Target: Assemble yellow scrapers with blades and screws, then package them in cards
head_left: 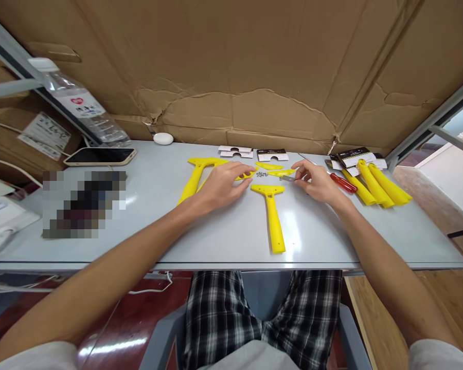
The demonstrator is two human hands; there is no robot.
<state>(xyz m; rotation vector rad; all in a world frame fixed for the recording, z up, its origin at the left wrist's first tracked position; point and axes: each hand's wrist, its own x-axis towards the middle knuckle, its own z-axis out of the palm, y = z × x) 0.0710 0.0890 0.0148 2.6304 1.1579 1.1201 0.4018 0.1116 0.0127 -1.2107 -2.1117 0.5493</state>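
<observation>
A yellow scraper handle [273,216] lies on the table between my hands, its wide head toward the back. My right hand [314,180] pinches a small flat metal blade [288,178] just behind and right of that head. My left hand [229,182] rests with fingers stretched and apart over yellow parts, partly hiding them. Its fingertips are beside a small pile of screws [261,174]. Two slim yellow strips, a rear strip [269,166] and a front strip [280,173], lie past the screws. Another yellow handle [193,182] is left of my left hand.
A red screwdriver [343,183] and several yellow handles [386,187] with black-and-white cards [355,157] lie at right. More cards [272,155] lie at the back before a cardboard wall [235,67]. Leftward are a phone [100,156], a bottle [81,105] and a white oval object [163,139].
</observation>
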